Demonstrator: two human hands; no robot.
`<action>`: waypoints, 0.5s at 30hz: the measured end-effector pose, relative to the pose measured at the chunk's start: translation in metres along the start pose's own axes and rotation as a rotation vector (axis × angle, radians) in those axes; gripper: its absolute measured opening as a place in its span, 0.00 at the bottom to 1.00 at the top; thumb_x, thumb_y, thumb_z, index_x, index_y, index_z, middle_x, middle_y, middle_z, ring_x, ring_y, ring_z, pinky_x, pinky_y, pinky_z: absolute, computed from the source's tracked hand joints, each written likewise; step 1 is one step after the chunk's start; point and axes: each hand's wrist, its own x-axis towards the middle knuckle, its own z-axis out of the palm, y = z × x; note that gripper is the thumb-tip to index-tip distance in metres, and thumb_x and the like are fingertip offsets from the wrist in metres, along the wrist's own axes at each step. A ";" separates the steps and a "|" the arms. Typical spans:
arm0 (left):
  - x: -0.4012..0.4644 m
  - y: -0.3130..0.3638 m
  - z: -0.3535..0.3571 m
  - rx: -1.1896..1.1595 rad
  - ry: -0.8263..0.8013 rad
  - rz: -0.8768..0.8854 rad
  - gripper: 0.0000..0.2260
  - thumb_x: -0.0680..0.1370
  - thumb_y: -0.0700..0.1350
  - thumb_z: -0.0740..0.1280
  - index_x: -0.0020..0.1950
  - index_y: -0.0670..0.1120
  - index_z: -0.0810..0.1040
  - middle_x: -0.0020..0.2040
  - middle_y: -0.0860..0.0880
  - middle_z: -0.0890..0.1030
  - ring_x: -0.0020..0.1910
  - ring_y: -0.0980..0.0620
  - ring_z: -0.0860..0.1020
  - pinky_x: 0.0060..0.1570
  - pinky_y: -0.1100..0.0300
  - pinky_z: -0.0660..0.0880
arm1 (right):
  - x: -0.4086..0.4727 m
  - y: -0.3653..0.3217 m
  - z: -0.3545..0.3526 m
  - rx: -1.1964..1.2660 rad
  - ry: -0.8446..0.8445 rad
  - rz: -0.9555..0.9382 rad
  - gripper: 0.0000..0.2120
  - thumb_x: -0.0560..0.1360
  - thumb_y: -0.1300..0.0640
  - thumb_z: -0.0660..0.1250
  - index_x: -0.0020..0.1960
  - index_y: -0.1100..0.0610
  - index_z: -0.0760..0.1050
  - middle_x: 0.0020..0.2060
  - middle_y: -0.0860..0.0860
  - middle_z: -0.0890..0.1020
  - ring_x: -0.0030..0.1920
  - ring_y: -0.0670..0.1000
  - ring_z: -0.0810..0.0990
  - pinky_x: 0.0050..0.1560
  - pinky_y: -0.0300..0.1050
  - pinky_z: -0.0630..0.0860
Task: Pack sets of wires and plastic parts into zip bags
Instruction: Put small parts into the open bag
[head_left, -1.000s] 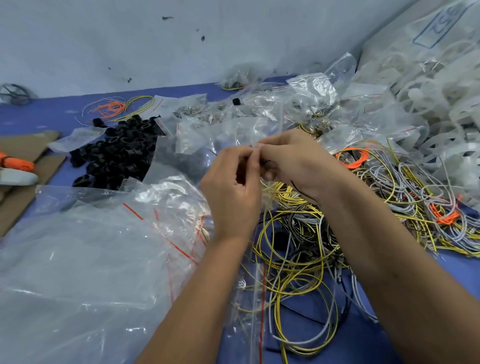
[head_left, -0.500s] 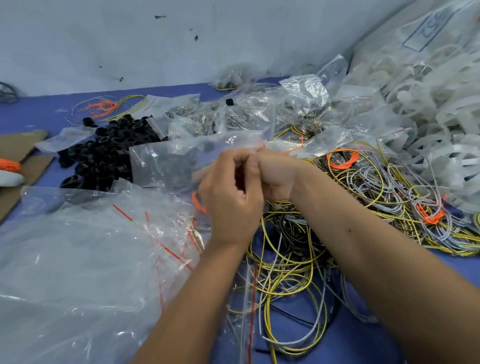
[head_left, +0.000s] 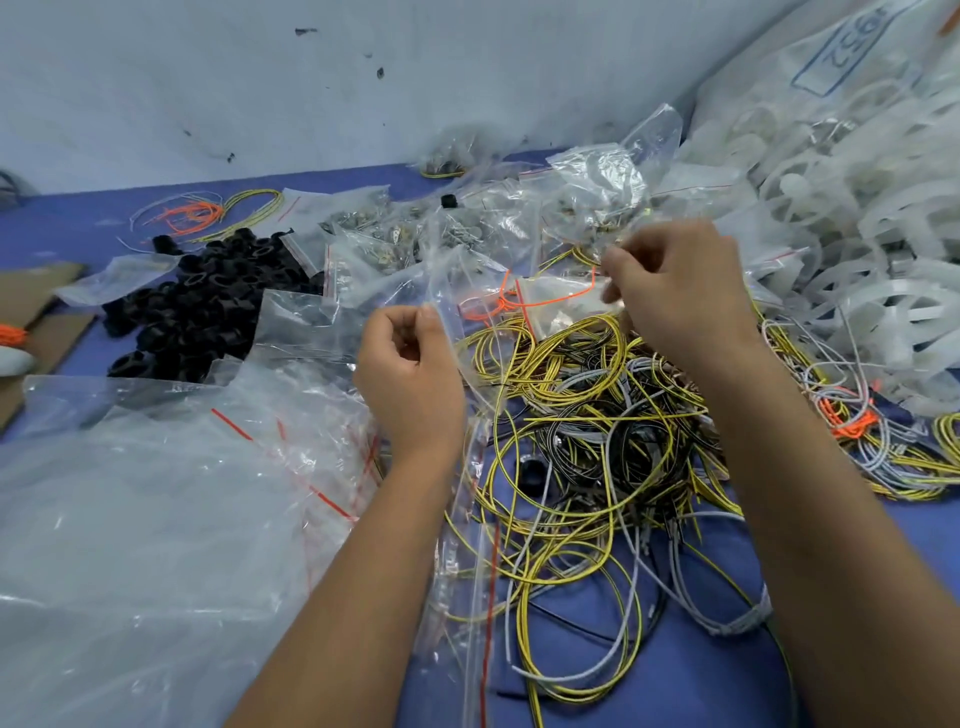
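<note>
My left hand (head_left: 410, 374) is raised at centre, its thumb and fingers pinching the edge of a clear zip bag (head_left: 470, 525) that hangs down over the table. My right hand (head_left: 675, 296) is further right and a little higher, its fingertips pinching the top of a small clear bag (head_left: 558, 312) with a red zip line and an orange wire across it. Under both hands lies a tangled pile of yellow, grey and black wires (head_left: 582, 415). A heap of black plastic parts (head_left: 208, 306) sits to the left.
A stack of empty zip bags (head_left: 156, 493) covers the near left. Filled small bags (head_left: 519, 218) crowd the back by the wall. White plastic parts in large bags (head_left: 857, 249) pile up on the right. Cardboard (head_left: 36, 306) lies at the far left edge.
My hands were pressed together on the bag at centre. They have drawn apart: the right hand went right and up, the left stayed holding the bag's edge.
</note>
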 end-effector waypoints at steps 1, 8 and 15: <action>0.001 -0.001 0.000 -0.012 -0.005 -0.030 0.08 0.81 0.46 0.67 0.43 0.47 0.75 0.38 0.37 0.80 0.38 0.35 0.79 0.40 0.38 0.77 | -0.003 0.005 -0.001 -0.168 0.014 -0.016 0.13 0.80 0.53 0.68 0.42 0.60 0.83 0.35 0.56 0.85 0.35 0.57 0.83 0.40 0.52 0.81; 0.005 -0.003 -0.003 -0.143 -0.002 -0.130 0.09 0.80 0.48 0.66 0.42 0.46 0.75 0.31 0.45 0.76 0.28 0.47 0.73 0.31 0.49 0.72 | -0.018 0.012 0.009 -0.218 -0.096 0.033 0.12 0.72 0.47 0.78 0.48 0.55 0.84 0.40 0.52 0.85 0.41 0.51 0.83 0.45 0.43 0.78; 0.009 -0.007 -0.002 -0.206 0.084 -0.165 0.09 0.81 0.46 0.67 0.42 0.45 0.75 0.33 0.43 0.77 0.31 0.46 0.73 0.33 0.48 0.72 | -0.023 0.000 0.020 0.510 -0.189 -0.008 0.07 0.74 0.59 0.77 0.50 0.58 0.83 0.32 0.52 0.85 0.27 0.51 0.78 0.26 0.41 0.75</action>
